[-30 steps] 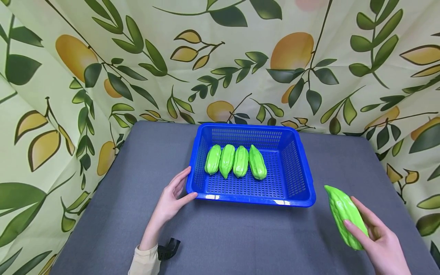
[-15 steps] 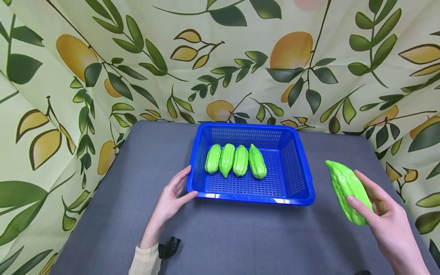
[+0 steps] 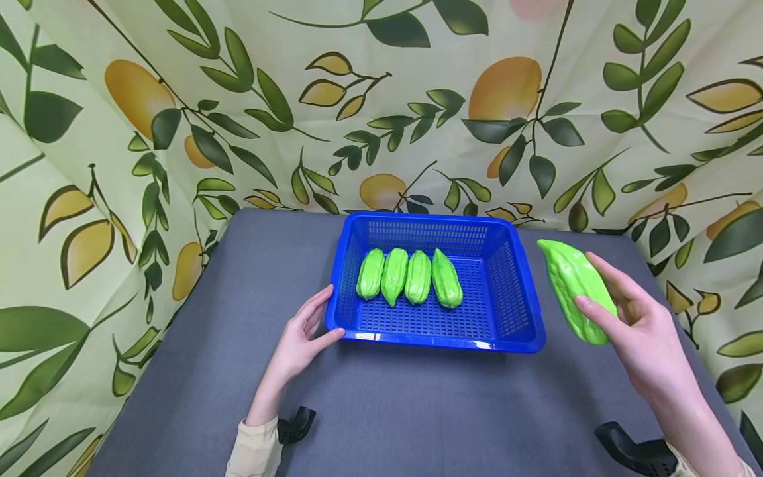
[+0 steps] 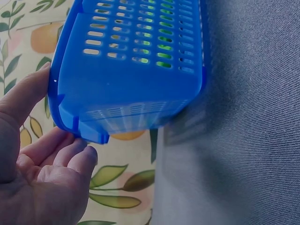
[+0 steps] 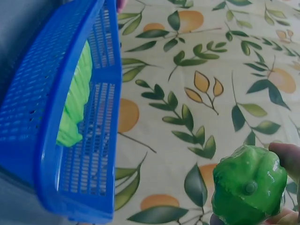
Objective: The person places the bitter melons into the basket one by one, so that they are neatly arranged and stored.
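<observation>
A blue perforated plastic basket [image 3: 441,345] stands on the grey tabletop. Several light green, ridged bitter melons [image 3: 394,277] lie side by side in its left and middle part. At the basket's near left corner, my left hand [image 3: 301,341] holds the rim, thumb at the front and fingers along the left side. To the right of the basket, my right hand [image 3: 646,344] grips another bitter melon [image 3: 575,288] between thumb and fingers, raised above the table, its pointed end toward the back left. In the right wrist view, the blunt end of the held bitter melon [image 5: 251,187] faces the camera.
Behind the table and along its sides hangs a cloth [image 3: 429,59] printed with leaves and orange fruit. The grey tabletop [image 3: 441,411] extends in front of the basket. Black wrist mounts [image 3: 296,424] sit on both forearms.
My right hand has lifted the bitter melon away from the near right side, up and slightly left, to beside the basket's right rim. My left hand and the basket have stayed in place.
</observation>
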The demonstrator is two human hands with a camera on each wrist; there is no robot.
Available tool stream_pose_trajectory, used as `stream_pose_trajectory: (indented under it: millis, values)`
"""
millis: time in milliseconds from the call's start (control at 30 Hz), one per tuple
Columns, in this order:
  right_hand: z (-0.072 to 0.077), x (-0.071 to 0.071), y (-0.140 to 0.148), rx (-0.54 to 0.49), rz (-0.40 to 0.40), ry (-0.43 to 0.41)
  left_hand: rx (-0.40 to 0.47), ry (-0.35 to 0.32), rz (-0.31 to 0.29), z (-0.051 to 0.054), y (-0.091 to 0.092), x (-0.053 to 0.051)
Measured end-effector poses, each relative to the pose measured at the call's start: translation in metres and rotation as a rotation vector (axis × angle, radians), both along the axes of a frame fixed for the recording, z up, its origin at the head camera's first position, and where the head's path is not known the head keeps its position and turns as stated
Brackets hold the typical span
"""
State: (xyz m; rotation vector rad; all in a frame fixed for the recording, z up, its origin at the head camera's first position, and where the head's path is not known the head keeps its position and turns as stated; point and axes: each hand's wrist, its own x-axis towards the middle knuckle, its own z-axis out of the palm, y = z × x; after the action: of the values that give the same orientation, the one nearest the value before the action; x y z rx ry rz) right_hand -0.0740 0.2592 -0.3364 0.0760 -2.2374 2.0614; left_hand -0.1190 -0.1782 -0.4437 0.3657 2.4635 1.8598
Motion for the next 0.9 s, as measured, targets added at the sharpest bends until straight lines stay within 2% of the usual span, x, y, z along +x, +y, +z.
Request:
stream_pose_trajectory:
  millis: [200,367,467,700,900]
  values:
    - [0.005,-0.016,-0.019,0.057,0.041,-0.053,0.012,0.02,-0.005,-0.002,0.001,-0.001]
    - [0.004,-0.026,-0.028,0.097,0.041,-0.077,0.013,0.019,-0.009,-0.002,0.0,-0.001]
    - [0.005,-0.034,-0.032,0.081,0.037,-0.078,0.017,0.02,-0.012,-0.002,0.0,-0.001]
    - [0.014,-0.055,-0.042,-0.026,0.07,-0.062,0.027,0.022,-0.015,-0.004,-0.001,-0.001]
    - [0.017,-0.074,-0.047,0.053,0.031,-0.106,0.027,0.013,-0.013,-0.004,-0.001,-0.001]
